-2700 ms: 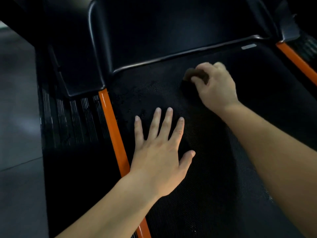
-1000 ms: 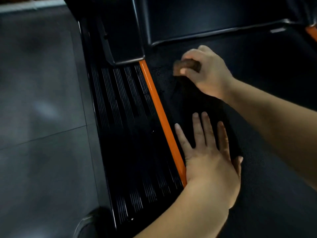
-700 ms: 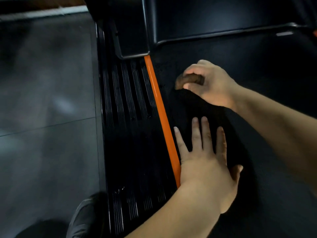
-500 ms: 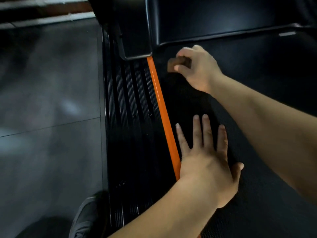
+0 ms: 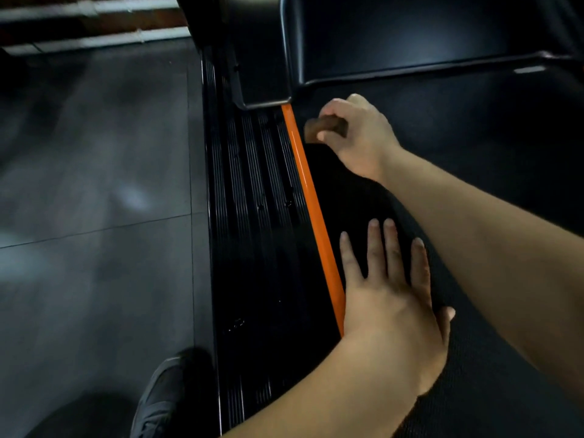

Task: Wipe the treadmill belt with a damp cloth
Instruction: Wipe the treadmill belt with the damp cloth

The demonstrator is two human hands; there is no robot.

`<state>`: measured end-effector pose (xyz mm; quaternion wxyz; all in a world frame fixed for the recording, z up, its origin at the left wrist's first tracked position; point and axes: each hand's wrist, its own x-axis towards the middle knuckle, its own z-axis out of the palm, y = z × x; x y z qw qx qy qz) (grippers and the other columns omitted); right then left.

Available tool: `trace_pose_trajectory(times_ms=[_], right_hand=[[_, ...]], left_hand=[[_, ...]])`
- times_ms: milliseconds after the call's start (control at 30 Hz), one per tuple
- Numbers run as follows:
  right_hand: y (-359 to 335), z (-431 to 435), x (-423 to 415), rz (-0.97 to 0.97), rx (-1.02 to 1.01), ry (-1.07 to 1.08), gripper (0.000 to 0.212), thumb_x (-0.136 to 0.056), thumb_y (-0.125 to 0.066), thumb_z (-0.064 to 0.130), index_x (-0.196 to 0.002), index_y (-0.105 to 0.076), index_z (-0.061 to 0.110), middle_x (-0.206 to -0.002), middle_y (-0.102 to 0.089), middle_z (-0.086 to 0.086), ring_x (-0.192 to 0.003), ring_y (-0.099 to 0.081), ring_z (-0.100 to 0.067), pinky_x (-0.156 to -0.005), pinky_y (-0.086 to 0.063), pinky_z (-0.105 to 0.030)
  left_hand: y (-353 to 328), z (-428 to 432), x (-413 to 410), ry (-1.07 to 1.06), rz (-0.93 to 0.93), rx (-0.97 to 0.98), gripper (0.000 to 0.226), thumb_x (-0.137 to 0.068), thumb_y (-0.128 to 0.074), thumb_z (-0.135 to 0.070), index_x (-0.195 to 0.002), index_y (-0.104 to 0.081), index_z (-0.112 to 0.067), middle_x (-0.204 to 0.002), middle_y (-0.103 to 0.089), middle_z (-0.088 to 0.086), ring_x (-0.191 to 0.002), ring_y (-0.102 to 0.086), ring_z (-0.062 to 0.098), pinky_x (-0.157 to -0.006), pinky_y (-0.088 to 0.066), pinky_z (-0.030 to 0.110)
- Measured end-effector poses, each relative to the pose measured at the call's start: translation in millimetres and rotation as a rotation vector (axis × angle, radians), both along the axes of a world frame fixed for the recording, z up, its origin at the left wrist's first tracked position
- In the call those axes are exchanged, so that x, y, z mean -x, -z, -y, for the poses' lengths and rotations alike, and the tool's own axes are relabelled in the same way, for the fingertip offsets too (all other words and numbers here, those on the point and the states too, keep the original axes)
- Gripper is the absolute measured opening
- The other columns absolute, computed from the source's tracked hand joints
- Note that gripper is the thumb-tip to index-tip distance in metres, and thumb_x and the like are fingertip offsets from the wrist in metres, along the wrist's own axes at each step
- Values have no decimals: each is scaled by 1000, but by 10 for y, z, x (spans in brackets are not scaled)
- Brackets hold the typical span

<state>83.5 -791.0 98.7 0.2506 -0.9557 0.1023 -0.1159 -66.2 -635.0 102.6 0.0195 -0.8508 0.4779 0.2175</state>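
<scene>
Right hand (image 5: 357, 134): closed around a bunched brown cloth (image 5: 325, 129); the wad is pinched between the curled fingers above and the thumb below, and is pressed down toward the belt, presumably so that wiping pressure is carried through the knuckles.
Cloth: held at the far left corner of the belt (image 5: 474, 159), just beside the orange strip (image 5: 311, 197) and close under the front cover (image 5: 410, 36); only its left end is seen, projecting from the fist toward 9 o'clock, while the rest is hidden within the grip.
Cloth relative to grip: the exposed end lies at 9 o'clock of the knuckles; whether the cloth is damp cannot be told.
Left hand (image 5: 392, 298): laid flat and open on the belt, fingers spread toward 12 o'clock, nothing held; it is judged to be a prop for the leaning body, or a brake on the belt.
Left hand relative to cloth: placed at 6 o'clock of the cloth, well apart, its little-finger edge against the orange strip.
Side rail (image 5: 256, 216): ribbed, at 9 o'clock of the strip; not touched.
Shoe (image 5: 161, 403): set on the floor (image 5: 94, 184) at 7 o'clock, off the treadmill.
Step in hand: the belt's left margin is judged to be under wiping.
</scene>
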Motion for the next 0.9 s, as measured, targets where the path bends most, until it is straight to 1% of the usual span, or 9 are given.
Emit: trace_pose_trajectory(times_ms=[67,167,267,400,567,633,733,800,900], right_hand=[[-1,4,202,-68,-29,-108,15,-93,-67,33,-104,-60,40,-101,-49,10,-93,-53,-15,-89,-47,-38],[-59,47,409,-171,-101,-215,17,-92,-69,29,-105,-63,39,-100,-50,13,-92,-54,-10,-83,-44,-29],[-64,66,238,-104,-62,-130,17,-93,-67,30,-106,-62,39,-100,-49,11,-93,-53,-13,-86,-45,-33],[13,-66,61,15,-2,34,21,-94,-65,33,-115,-62,34,-103,-48,6,-96,-52,-16,-94,-47,-41],[-38,-9,512,-150,-75,-217,20,-92,-70,29,-108,-65,40,-100,-51,10,-91,-54,-9,-83,-44,-28],[-52,44,480,-145,-69,-209,21,-92,-71,29,-109,-65,40,-100,-51,11,-91,-54,-9,-82,-43,-26],[4,37,197,-40,5,-76,25,-92,-68,33,-117,-64,36,-101,-48,8,-94,-52,-15,-85,-41,-30],[22,8,150,-6,17,-17,27,-93,-67,35,-120,-63,35,-102,-48,7,-95,-51,-15,-87,-43,-32],[-2,59,417,-109,-4,-122,25,-93,-68,33,-117,-64,38,-99,-47,13,-92,-51,-8,-84,-42,-26]], left_hand=[[-16,-52,55,37,-18,-29,83,-106,-16,-60,-157,27,-11,-153,45,29,-141,46,46,-110,25,70],[-15,-73,55,48,-11,-27,84,-106,-17,-61,-156,27,-10,-153,45,30,-140,46,47,-108,26,72],[3,-71,51,42,-17,6,84,-106,-20,-60,-158,24,-11,-155,42,30,-142,45,46,-109,26,71],[40,-85,57,10,1,74,84,-106,-24,-59,-161,18,-11,-159,36,29,-145,40,46,-110,26,70],[-9,-72,49,49,-1,2,82,-107,-19,-58,-158,23,-9,-154,41,32,-142,43,49,-108,26,72],[-18,-77,56,54,0,-10,82,-107,-18,-58,-157,25,-10,-154,42,31,-142,43,48,-109,25,72],[0,-87,64,43,-4,8,82,-107,-17,-59,-158,23,-11,-155,41,30,-143,43,47,-111,24,70],[10,-95,59,49,6,17,83,-106,-17,-61,-159,22,-11,-156,40,30,-143,43,47,-111,24,70],[17,-112,63,78,26,-13,84,-105,-15,-63,-157,26,-11,-154,41,32,-141,44,49,-110,23,72]])
